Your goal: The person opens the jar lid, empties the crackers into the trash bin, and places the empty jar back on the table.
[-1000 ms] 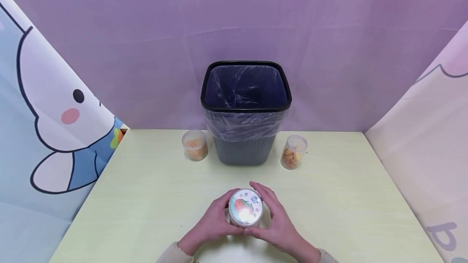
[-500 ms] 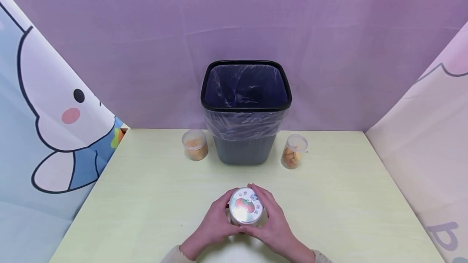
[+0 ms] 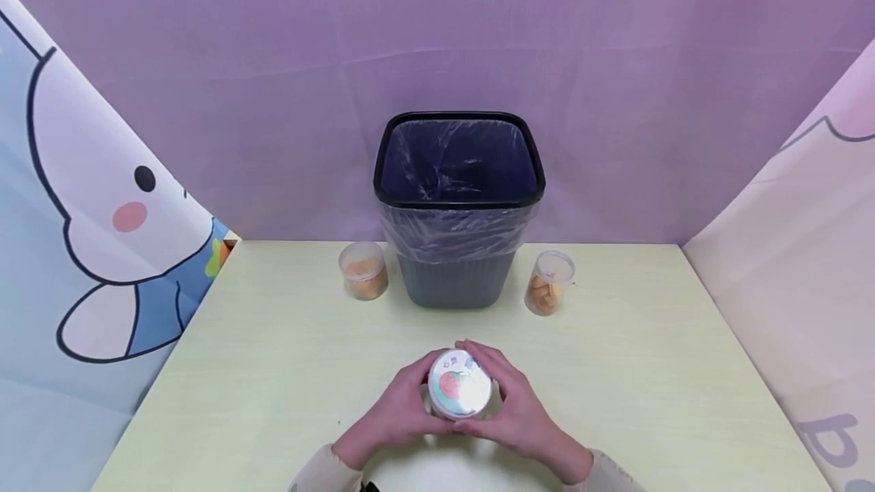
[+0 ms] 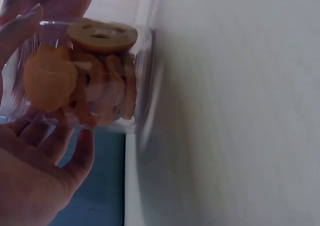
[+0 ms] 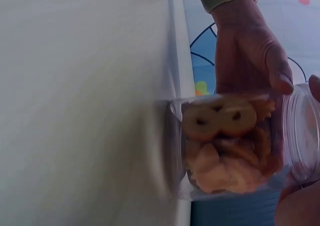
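Observation:
Near the front middle of the table [image 3: 260,370], both hands hold a clear plastic jar [image 5: 227,146] of orange-brown biscuits [image 4: 100,88]. Its round lid [image 3: 456,389], printed with a red fruit, faces up in the head view. My left hand [image 3: 402,412] curves round the jar's left side, while my right hand [image 3: 516,414] grips the right side, its fingers reaching along the lid's far edge. Both thumbs meet at the near side. From the wrist views the jar stands upright, its base close to the tabletop. One biscuit shows face-like holes through the clear wall.
A grey bin [image 3: 454,283] with a black rim and clear liner stands at the back middle. To its left is a lidless clear tub [image 3: 365,272] with orange-brown contents, to its right a similar tub [image 3: 550,285]. A purple backdrop [image 3: 287,135] rises behind.
My right hand's fingertips have shifted slightly left along the lid's far edge. The glare on the lid has moved over its right part. The bin and tubs have stayed put.

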Tool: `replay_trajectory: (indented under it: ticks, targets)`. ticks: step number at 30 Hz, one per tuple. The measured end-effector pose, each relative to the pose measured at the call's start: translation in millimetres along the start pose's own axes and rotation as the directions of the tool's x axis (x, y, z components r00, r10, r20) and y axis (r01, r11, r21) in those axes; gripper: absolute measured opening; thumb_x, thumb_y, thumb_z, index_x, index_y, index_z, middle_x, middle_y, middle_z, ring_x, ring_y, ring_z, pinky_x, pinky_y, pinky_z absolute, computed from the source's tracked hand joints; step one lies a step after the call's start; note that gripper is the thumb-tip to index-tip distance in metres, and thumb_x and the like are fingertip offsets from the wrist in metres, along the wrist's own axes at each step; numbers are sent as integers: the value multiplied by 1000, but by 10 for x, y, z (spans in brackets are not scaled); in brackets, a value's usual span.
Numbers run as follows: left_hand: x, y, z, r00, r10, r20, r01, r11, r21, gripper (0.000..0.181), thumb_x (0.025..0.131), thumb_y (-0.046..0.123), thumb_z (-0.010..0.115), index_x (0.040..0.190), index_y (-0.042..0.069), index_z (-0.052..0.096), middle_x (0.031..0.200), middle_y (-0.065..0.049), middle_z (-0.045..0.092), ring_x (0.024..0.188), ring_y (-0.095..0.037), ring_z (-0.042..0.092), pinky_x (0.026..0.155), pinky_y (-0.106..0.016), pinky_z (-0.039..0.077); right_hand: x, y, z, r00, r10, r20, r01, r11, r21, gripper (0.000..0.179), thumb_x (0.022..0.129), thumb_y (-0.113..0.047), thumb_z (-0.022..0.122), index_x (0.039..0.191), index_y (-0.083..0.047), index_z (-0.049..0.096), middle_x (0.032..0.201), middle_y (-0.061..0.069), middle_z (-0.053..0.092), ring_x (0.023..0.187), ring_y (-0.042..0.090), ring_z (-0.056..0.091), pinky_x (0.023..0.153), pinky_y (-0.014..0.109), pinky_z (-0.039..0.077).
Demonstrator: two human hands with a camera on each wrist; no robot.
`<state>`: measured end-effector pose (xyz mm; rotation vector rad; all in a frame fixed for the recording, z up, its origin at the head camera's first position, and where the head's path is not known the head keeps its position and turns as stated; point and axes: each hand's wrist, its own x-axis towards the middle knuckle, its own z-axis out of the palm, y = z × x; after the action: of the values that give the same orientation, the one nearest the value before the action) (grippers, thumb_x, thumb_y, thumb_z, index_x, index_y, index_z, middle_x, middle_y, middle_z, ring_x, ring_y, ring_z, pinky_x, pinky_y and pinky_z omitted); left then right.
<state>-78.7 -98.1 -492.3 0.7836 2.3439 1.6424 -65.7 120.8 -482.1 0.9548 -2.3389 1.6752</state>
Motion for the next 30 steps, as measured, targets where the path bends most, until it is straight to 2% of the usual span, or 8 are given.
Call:
replay_trajectory:
  ticks: [5, 11, 18, 24, 30]
  targets:
    - [16, -4, -43, 999, -7, 49, 9, 999, -33, 92, 65, 23, 95, 143, 24, 47, 131, 10, 59, 119, -15, 57, 102, -39, 45, 31, 9, -41, 999, -6, 42, 5, 1000, 20, 97, 68, -22, 94, 149, -5, 43, 147, 10, 48, 134, 26, 45, 111, 39, 35]
    - [64, -55, -104, 993, 3, 122, 2, 999, -40, 95, 64, 22, 95, 145, 28, 46, 132, 12, 59, 120, -15, 56, 104, -39, 43, 58, 40, -60, 996, -18, 84, 7, 991, 131, 98, 69, -19, 93, 151, -7, 40, 149, 10, 46, 136, 28, 43, 113, 38, 32]
    - [124, -98, -180, 981, 14, 196, -3, 999, -53, 98, 63, 25, 96, 146, 31, 45, 133, 12, 58, 121, -15, 55, 105, -39, 42, 83, 103, -69, 990, -69, 122, 37, 969, 242, 99, 71, -9, 90, 153, -3, 35, 148, 17, 44, 134, 28, 44, 112, 34, 34]
    - [138, -99, -213, 976, -6, 218, 18, 998, -55, 96, 63, 24, 96, 145, 31, 46, 133, 12, 58, 122, -14, 54, 106, -40, 40, 114, 118, -86, 984, -96, 153, 57, 969, 242, 102, 70, -4, 88, 154, -1, 30, 146, 21, 44, 134, 27, 44, 113, 32, 32]
    - [109, -103, -189, 979, 11, 202, 4, 997, -76, 96, 62, 23, 96, 145, 29, 47, 134, 11, 58, 122, -16, 55, 105, -40, 40, 85, 77, -130, 983, -84, 161, 46, 973, 226, 104, 70, 0, 86, 154, 2, 26, 150, 25, 39, 140, 28, 37, 116, 29, 23]
